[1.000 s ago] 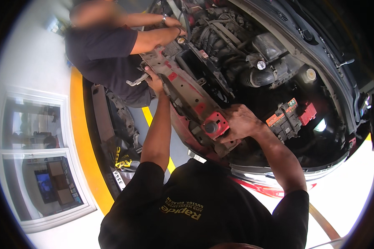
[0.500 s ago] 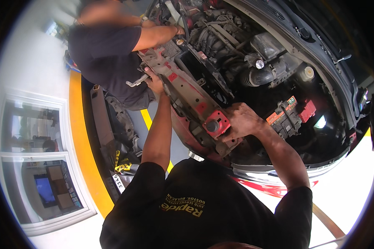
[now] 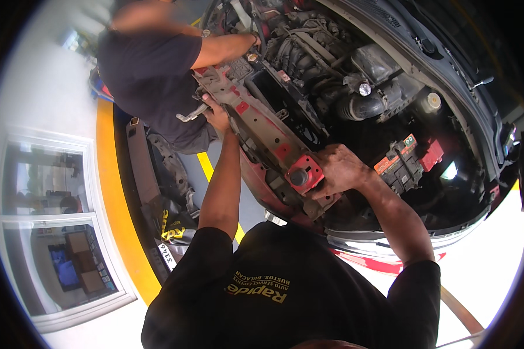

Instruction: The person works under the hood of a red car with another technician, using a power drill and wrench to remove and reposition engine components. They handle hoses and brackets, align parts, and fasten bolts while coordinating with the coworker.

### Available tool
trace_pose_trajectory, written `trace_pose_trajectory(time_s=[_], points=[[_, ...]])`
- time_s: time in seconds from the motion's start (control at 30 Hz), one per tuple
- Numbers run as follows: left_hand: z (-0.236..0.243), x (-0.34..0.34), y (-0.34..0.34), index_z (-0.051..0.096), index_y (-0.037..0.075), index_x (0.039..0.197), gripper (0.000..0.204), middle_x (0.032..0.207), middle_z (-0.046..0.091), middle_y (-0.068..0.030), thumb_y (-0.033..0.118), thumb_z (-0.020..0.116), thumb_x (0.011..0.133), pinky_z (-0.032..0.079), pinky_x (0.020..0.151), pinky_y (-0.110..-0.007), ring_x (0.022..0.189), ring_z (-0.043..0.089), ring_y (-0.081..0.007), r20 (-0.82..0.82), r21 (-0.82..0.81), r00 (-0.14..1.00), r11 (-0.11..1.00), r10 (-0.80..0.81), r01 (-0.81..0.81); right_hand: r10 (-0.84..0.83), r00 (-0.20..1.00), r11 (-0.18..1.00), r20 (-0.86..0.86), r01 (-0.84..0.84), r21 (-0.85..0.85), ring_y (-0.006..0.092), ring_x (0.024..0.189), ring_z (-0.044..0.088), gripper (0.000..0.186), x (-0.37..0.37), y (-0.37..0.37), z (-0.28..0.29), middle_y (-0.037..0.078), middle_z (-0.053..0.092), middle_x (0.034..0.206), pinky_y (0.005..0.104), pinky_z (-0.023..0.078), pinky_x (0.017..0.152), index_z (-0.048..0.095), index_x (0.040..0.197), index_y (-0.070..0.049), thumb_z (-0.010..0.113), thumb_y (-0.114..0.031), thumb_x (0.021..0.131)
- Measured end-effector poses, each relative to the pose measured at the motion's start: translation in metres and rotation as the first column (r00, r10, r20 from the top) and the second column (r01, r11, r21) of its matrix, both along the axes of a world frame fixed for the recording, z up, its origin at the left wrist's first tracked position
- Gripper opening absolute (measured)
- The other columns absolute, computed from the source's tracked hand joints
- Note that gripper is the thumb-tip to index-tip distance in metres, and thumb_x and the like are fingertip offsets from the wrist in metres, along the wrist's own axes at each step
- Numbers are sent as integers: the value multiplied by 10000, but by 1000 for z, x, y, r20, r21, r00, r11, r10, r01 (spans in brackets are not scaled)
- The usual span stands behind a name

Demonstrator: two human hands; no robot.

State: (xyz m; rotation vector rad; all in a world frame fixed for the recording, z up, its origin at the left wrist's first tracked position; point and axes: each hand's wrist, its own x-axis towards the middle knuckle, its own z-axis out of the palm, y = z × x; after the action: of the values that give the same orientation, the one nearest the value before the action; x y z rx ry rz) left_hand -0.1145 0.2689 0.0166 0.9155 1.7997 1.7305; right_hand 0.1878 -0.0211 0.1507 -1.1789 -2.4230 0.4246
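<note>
A long, dusty radiator support crossmember (image 3: 261,129) with patches of red paint runs diagonally along the open front of a car. My left hand (image 3: 217,114) is wrapped round its outer edge, near a bent metal bracket (image 3: 191,114). At the near end is a red end plate (image 3: 313,169) with a round black rubber piece (image 3: 298,176) on it. My right hand (image 3: 342,168) grips this end from the engine side, fingers curled and partly hidden behind the plate. Close behind the crossmember stands the dark radiator (image 3: 273,93).
A co-worker (image 3: 148,75) leans over the far end, one hand (image 3: 255,41) among the hoses. The engine (image 3: 305,52), an intake hose (image 3: 361,108) and a battery (image 3: 399,166) fill the bay. A removed bumper (image 3: 140,154) lies on the left by the yellow-striped wall (image 3: 113,174).
The co-worker's body and forearm have shifted slightly to the right. Both my hands keep their places on the crossmember, which has barely moved.
</note>
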Motion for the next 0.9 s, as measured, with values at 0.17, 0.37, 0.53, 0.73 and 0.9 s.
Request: trace_pose_trajectory(time_s=[0.17,0.37,0.53,0.73,0.9], points=[[2,1,-2,508,-160,1567,1198,1504,634,-352,882,575,979,460,1149,-501,1340,638,-469,-18,8,1000,1000,-7,7,5,1000,1000,3,-5,-1,366,862,789,701,0,0,1,167,775,867,439,642,874,713,1143,-17,902,-571,758],[5,4,-3,531,-165,1537,1191,1484,645,-346,884,586,974,463,1140,-504,1310,646,-464,9,-67,1000,997,25,-25,13,999,1000,-38,-12,20,366,877,790,688,1,-1,0,176,774,877,446,642,882,713,1141,-18,907,-552,755],[-2,1,1,575,-161,1466,1164,1414,685,-325,890,597,965,476,1115,-495,1242,661,-441,8,8,1000,1000,8,-8,21,1000,999,-16,-20,33,368,867,788,672,1,0,0,175,773,880,438,640,869,714,1129,-16,906,-536,750],[-6,-2,4,591,-146,1446,1113,1369,708,-310,867,597,986,485,1093,-487,1209,675,-421,7,5,1000,1000,4,-4,27,1000,999,-2,-27,34,364,856,789,668,1,0,-3,170,769,868,440,639,852,715,1123,-12,904,-531,748],[-3,0,1,581,-126,1477,1084,1369,710,-289,847,598,1000,500,1074,-476,1193,679,-395,26,55,1000,998,-7,6,28,1000,998,-2,-28,55,362,853,791,684,0,0,-4,165,769,866,438,641,848,715,1130,-12,908,-544,746]])
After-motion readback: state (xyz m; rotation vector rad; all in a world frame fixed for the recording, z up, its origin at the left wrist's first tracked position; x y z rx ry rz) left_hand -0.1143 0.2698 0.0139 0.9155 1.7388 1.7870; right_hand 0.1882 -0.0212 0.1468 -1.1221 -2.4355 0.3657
